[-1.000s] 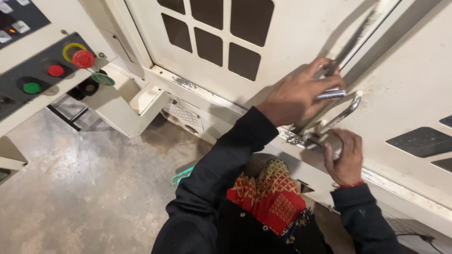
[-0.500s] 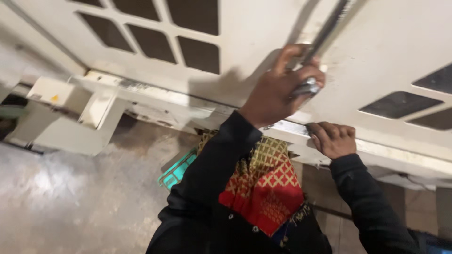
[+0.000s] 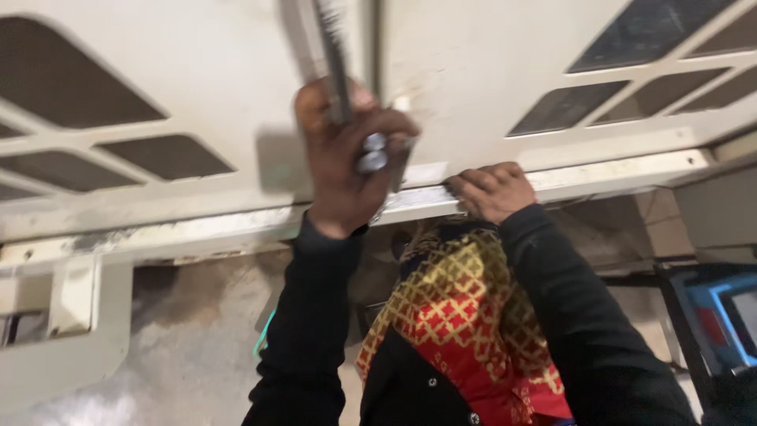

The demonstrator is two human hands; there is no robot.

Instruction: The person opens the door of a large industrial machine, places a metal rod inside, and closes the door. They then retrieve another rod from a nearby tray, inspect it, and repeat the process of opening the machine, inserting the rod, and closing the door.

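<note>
Left hand (image 3: 347, 170) at frame centre is clamping around our blurred metal rod (image 3: 335, 63), which rises along the cream machine door (image 3: 197, 87), while our right hand (image 3: 493, 189) is bracing, fingers curled, on its lower ledge (image 3: 615, 166), seemingly for steadiness.

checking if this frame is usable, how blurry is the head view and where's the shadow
Head view: motion blur smears the left hand and the metal handle it grips; the right hand on the cream panel's lower ledge is slightly sharper. The left hand casts a soft shadow on the panel just to its left. No strong glare.
</note>
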